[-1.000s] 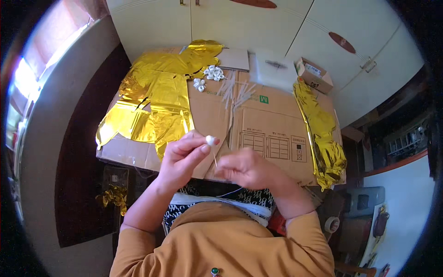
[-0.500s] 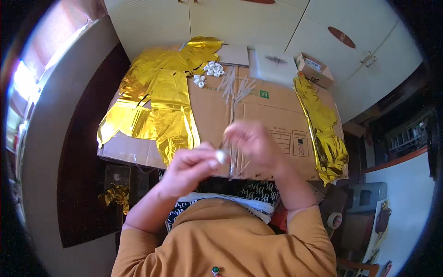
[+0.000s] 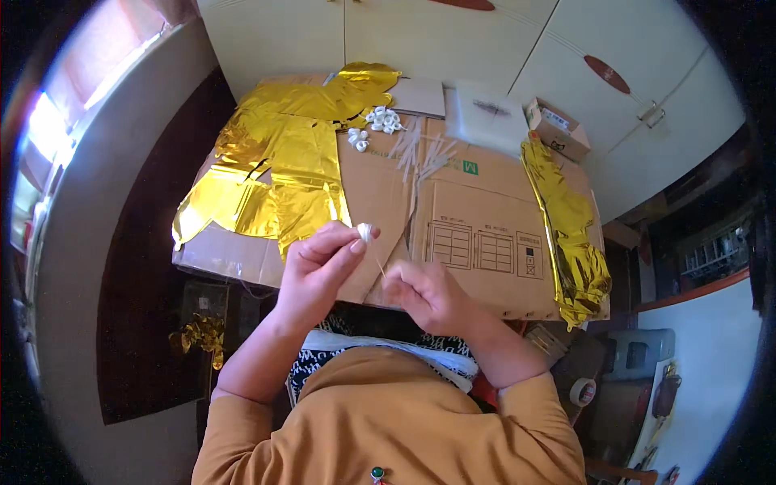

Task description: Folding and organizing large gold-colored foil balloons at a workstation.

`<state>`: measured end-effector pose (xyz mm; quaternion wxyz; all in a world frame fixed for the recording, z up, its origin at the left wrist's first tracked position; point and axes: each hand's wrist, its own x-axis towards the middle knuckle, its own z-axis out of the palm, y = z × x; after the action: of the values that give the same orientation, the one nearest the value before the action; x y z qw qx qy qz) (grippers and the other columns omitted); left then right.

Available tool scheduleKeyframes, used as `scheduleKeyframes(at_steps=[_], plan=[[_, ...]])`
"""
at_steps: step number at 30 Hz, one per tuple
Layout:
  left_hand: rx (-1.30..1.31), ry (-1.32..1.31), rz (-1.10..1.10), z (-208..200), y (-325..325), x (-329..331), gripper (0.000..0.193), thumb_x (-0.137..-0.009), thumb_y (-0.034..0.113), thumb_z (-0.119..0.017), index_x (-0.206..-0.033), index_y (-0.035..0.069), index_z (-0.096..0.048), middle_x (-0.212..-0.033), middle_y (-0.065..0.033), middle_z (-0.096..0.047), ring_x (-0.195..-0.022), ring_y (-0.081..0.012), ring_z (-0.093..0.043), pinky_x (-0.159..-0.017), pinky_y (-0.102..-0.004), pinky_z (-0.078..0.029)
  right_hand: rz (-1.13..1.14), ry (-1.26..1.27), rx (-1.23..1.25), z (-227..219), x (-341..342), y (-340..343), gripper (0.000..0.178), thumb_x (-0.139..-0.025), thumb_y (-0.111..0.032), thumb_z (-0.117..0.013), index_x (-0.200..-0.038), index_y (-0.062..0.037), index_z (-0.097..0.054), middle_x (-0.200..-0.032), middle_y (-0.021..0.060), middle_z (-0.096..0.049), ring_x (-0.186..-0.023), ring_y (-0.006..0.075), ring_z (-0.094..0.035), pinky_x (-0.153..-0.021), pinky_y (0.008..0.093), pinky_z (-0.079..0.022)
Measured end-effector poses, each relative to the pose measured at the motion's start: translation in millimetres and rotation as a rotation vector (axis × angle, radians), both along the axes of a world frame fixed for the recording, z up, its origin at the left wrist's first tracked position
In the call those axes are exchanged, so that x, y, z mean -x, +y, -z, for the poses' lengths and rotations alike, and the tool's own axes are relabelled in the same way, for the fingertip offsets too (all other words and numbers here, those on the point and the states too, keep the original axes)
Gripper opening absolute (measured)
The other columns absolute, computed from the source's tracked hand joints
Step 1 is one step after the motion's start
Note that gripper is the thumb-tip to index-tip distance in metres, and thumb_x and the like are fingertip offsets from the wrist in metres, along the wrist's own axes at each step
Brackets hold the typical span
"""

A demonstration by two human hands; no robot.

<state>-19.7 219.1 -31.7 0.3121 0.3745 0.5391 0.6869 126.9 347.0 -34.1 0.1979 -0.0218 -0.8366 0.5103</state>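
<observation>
Above the near edge of a cardboard sheet point(image 3: 477, 198), my left hand point(image 3: 315, 267) pinches a small white roll point(image 3: 365, 232) between thumb and fingertips. A thin pale strip point(image 3: 381, 264) slants from below the roll to my right hand point(image 3: 427, 295), whose curled fingers grip its other end. Further back lie a pile of small white rings point(image 3: 384, 120) and a smaller group of white rings point(image 3: 358, 141). Beside them several thin translucent strips point(image 3: 435, 155) are spread over the cardboard.
Gold foil point(image 3: 305, 158) covers the left side, and a folded gold foil length point(image 3: 562, 222) runs along the right edge. At the back are a white translucent sheet point(image 3: 489, 121) and a small open box point(image 3: 558, 129). A tape roll point(image 3: 582, 393) sits low at right.
My right hand has dropped from above the white roll to below and right of it, drawing the strip along. My left hand has moved slightly up and left, holding the roll upright.
</observation>
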Motion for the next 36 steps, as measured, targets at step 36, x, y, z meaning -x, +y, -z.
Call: scheduleKeyframes(at_steps=[36], plan=[[-0.037, -0.542, 0.287, 6.8, 0.9, -10.8, 0.021, -0.09, 0.006, -0.057, -0.109, -0.001, -0.064, -0.088, 0.0007, -0.061, -0.078, -0.0062, -0.051, -0.071, -0.0211, -0.041, 0.191, 0.055, -0.17, -8.7, 33.0, 42.3, 0.012, -0.088, -0.014, -0.059, -0.084, -0.0024, -0.059, -0.073, 0.0126, -0.059, -0.066, 0.0252, -0.06, -0.06, 0.0334, -0.047]])
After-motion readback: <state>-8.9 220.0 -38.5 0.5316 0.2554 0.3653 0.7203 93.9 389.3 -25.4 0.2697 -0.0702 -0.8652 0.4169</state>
